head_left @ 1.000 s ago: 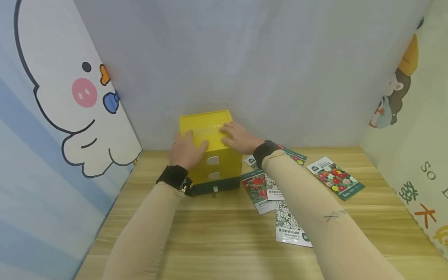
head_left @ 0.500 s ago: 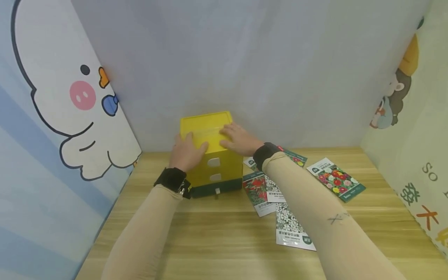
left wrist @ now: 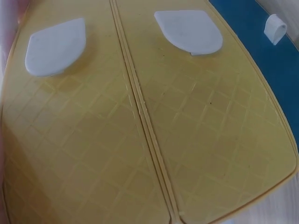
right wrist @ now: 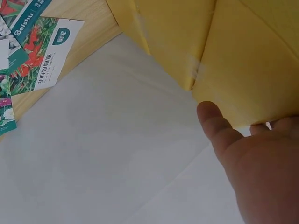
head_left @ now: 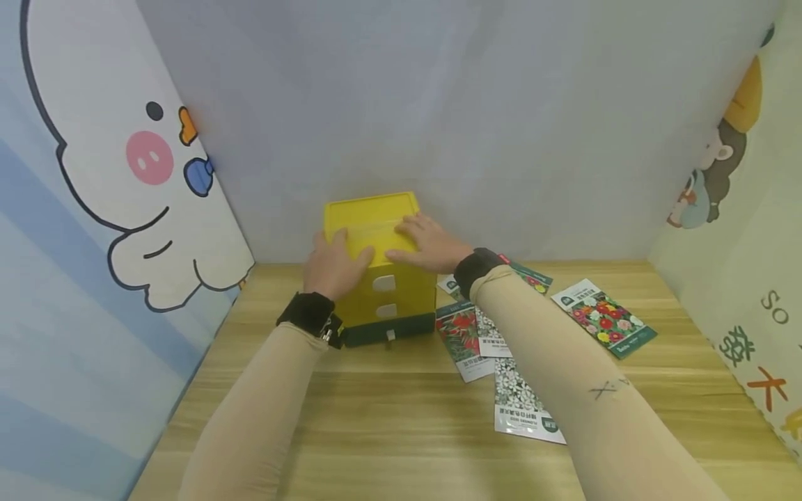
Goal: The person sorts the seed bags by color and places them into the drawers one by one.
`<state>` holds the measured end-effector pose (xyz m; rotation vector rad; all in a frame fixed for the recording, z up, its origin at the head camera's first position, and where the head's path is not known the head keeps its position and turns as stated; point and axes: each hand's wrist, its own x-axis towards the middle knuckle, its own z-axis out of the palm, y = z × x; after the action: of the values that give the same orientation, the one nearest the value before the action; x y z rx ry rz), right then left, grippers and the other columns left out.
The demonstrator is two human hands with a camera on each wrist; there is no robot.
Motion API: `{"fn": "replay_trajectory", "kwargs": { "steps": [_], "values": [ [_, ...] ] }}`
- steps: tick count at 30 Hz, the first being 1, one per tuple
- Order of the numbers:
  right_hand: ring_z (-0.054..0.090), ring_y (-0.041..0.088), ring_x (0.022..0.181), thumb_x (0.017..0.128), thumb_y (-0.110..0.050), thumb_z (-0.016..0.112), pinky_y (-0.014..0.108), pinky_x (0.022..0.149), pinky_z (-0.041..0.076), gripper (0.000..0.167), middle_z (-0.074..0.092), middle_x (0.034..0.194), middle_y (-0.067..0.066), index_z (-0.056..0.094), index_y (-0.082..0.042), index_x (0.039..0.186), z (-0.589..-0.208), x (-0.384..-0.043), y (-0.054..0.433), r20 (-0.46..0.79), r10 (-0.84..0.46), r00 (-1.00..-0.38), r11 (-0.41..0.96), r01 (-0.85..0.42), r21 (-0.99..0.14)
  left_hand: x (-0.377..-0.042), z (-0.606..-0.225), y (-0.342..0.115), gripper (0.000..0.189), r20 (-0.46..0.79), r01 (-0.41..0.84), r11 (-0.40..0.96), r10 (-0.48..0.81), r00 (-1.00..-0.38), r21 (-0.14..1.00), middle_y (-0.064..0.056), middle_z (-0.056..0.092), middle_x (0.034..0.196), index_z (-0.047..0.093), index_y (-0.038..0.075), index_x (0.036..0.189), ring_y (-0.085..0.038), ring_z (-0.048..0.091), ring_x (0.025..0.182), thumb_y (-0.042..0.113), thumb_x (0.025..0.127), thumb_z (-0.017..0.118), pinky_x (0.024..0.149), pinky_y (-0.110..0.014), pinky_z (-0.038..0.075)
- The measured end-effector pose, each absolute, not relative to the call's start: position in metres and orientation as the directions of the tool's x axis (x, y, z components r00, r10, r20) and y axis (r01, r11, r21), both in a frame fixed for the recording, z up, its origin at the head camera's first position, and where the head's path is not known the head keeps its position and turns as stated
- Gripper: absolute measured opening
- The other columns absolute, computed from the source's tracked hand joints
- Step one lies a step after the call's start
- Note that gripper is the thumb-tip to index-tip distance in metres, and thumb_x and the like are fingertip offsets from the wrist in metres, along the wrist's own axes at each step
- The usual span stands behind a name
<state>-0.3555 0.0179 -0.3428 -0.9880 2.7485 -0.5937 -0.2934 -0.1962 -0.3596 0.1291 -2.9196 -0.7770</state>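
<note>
Fingers [head_left: 339, 242] of the L hand [head_left: 328, 271] are lying well spread, thumb wide, touching the L edge of the yellow box [head_left: 410, 289], nothing being gripped AFAICT! Across from it, the R hand [head_left: 435, 248] is resting loosely spread too, tips touching the top nr its R edge, thumb standing apart. So the box is sitting btwn 'em: approx 3 o'clock from the L hand, 8 to 9 from the R; neither's being nearer, both are making contact. Long axis? Can't tell, foreshortening's hiding it. It's standing upright on the surface [head_left: 401, 417], white flaps [head_left: 384, 283] facing 6, dark green strip [head_left: 410, 325] running along the base. Seed pkts [head_left: 464, 341] are lying at 3 to 4 o'clock from it.
</note>
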Motion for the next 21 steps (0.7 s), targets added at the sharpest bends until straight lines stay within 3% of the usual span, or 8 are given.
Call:
{"fn": "replay_trajectory", "kwargs": {
  "steps": [10, 14, 16, 18, 21],
  "values": [
    [0.021, 0.039, 0.161, 0.103, -0.056, 0.055, 0.052, 0.133, 0.020, 0.084, 0.032, 0.169, 0.020, 0.032, -0.001, 0.161, -0.337, -0.354, 0.010, 0.019, -0.606, -0.795, 0.724, -0.562, -0.400, -0.293, -0.357, -0.197, 0.082, 0.080, -0.071, 0.855, -0.130, -0.988, 0.514, -0.032, 0.018, 0.169, 0.030, 0.007, 0.164, -0.055, 0.044, 0.143, 0.057, 0.102, 0.047, 0.117, -0.067, 0.040],
    [0.022, 0.037, 0.161, 0.101, -0.058, 0.057, 0.052, 0.132, 0.022, 0.088, 0.030, 0.171, 0.018, 0.029, -0.004, 0.164, -0.340, -0.354, 0.008, 0.040, -0.580, -0.813, 0.734, -0.544, -0.407, -0.292, -0.360, -0.202, 0.080, 0.095, -0.054, 0.827, -0.129, -0.987, 0.560, -0.030, 0.017, 0.170, 0.028, 0.003, 0.164, -0.053, 0.038, 0.148, 0.053, 0.104, 0.047, 0.122, -0.065, 0.036],
    [0.018, 0.038, 0.162, 0.100, -0.059, 0.057, 0.054, 0.133, 0.021, 0.087, 0.024, 0.173, 0.018, 0.030, -0.006, 0.164, -0.341, -0.355, 0.007, 0.045, -0.571, -0.819, 0.737, -0.536, -0.412, -0.288, -0.363, -0.202, 0.077, 0.169, -0.015, 0.821, -0.135, -0.976, 0.571, -0.031, 0.021, 0.168, 0.031, 0.000, 0.161, -0.052, 0.035, 0.150, 0.048, 0.105, 0.048, 0.124, -0.064, 0.034],
    [0.014, 0.039, 0.163, 0.100, -0.059, 0.057, 0.057, 0.133, 0.018, 0.086, 0.018, 0.175, 0.019, 0.031, -0.007, 0.164, -0.341, -0.355, 0.007, 0.052, -0.568, -0.821, 0.736, -0.536, -0.413, -0.281, -0.368, -0.200, 0.068, 0.320, 0.066, 0.827, -0.141, -0.937, 0.558, -0.033, 0.034, 0.160, 0.042, -0.005, 0.153, -0.050, 0.037, 0.148, 0.041, 0.104, 0.053, 0.123, -0.062, 0.034],
    [0.008, 0.040, 0.164, 0.101, -0.057, 0.057, 0.059, 0.133, 0.015, 0.083, 0.011, 0.176, 0.018, 0.031, -0.008, 0.164, -0.342, -0.357, 0.007, 0.054, -0.572, -0.819, 0.731, -0.538, -0.419, -0.265, -0.376, -0.189, 0.048, 0.576, 0.213, 0.849, -0.125, -0.808, 0.483, -0.032, 0.057, 0.135, 0.061, -0.008, 0.130, -0.048, 0.051, 0.129, 0.029, 0.099, 0.062, 0.110, -0.060, 0.044]
  ]
}}
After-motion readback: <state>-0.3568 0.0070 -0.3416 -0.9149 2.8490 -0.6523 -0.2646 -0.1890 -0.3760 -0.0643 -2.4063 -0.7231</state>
